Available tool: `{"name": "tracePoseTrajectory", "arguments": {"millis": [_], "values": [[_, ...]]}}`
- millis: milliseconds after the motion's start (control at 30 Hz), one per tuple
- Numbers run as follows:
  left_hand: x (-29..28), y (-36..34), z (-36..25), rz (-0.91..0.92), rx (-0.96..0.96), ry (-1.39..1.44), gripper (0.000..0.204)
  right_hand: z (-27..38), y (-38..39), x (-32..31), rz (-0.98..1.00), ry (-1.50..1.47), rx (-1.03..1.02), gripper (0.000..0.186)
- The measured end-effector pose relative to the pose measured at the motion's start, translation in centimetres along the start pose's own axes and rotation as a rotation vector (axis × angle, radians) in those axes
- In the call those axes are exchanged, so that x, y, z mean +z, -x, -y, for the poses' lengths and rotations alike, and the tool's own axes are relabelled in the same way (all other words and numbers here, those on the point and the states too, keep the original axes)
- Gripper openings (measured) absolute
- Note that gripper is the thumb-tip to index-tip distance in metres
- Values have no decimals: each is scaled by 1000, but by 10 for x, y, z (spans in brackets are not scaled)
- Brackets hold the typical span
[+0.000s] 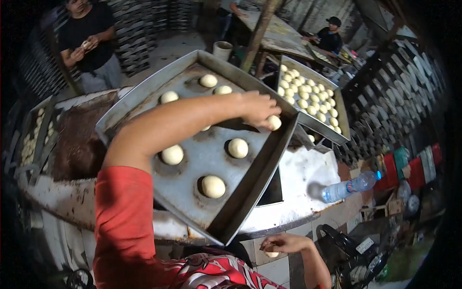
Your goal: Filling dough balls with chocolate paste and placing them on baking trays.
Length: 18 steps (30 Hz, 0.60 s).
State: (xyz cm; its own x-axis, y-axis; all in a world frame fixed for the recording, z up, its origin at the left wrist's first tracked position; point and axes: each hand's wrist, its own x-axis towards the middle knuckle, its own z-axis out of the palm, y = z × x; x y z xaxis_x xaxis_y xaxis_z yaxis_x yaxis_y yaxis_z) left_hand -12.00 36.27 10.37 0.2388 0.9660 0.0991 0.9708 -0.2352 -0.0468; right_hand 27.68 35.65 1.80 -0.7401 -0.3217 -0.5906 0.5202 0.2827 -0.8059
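My left arm, in a red sleeve, reaches across a large metal tray (207,212). Pale round dough balls sit spaced apart on its floor, among them one dough ball (213,186) near the front and another (237,148) further back. At the tray's far right corner, the fingers of my left hand (259,110) close around a dough ball (275,123). In front of the table edge, low and close to my body, my right hand (290,243) is curled over another dough ball (272,254). My left forearm covers part of the tray.
A second tray (342,115), crowded with dough balls, stands behind on the right. A plastic bottle (351,187) lies on the white table (308,168). A person (89,43) stands across at the far left; another (330,38) sits at the back. A wooden post (258,36) rises behind the trays.
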Motion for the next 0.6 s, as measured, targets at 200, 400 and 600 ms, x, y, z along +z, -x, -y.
{"name": "tracePoseTrajectory", "arguments": {"millis": [200,400,600], "values": [[23,-23,11,-106,211,9,35,139,75,-16,-639,-139,-589,21],[-51,-19,46,-1139,-262,639,15,248,0,-118,-1339,-195,-1051,18],[-195,186,-40,-1406,-317,-442,22,193,-113,-208,-946,937,-40,34]]}}
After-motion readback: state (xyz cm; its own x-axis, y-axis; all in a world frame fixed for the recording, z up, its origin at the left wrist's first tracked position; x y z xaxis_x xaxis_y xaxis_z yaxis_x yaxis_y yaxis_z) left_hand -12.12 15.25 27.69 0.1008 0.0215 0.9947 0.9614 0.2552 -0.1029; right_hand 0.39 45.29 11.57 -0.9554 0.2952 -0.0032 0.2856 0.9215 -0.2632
